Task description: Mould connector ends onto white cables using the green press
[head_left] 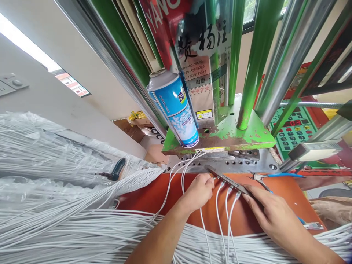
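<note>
My right hand (268, 211) grips the near end of a narrow metal bar (227, 180) held at a slant over the orange-brown work surface (189, 220). Several white cables (218, 205) hang from the bar's side, their small pale plugs (237, 195) set along its edge. At the bar's far part, my left hand (199, 192) is closed in a pinch on one more white cable (202, 220), close to where it meets the bar. My fingers partly hide that cable's end.
Beyond the hands stands a green press (233, 135) with a steel plate (264, 167) and a blue spray can (176, 110). Blue-handled pliers (283, 175) lie right. Bundled white cables (68, 234) cover the front and left. A control panel (291, 128) is at the right.
</note>
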`<state>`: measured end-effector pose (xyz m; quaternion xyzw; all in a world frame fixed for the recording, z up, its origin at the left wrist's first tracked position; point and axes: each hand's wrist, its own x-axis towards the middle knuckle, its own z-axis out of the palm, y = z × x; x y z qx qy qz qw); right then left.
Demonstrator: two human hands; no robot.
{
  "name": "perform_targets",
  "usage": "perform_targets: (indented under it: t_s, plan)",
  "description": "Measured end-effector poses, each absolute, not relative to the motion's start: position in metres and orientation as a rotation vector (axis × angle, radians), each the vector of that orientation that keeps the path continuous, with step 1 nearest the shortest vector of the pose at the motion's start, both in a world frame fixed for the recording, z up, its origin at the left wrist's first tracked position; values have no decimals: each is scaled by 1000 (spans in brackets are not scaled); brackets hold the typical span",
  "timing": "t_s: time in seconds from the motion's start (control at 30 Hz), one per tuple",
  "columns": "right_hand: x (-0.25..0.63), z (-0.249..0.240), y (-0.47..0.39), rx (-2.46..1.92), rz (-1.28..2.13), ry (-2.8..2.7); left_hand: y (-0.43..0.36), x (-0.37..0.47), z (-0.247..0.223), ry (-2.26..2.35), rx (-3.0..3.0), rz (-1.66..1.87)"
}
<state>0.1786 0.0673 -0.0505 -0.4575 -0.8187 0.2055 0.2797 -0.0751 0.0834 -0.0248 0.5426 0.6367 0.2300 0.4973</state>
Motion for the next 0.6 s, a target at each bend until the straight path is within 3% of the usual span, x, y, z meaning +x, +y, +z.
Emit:
perform_targets:
  t_s: [0.6]
  plan:
    - [177,-42,63,-1164,817,-2234,82,-64,-13,1598,1420,592]
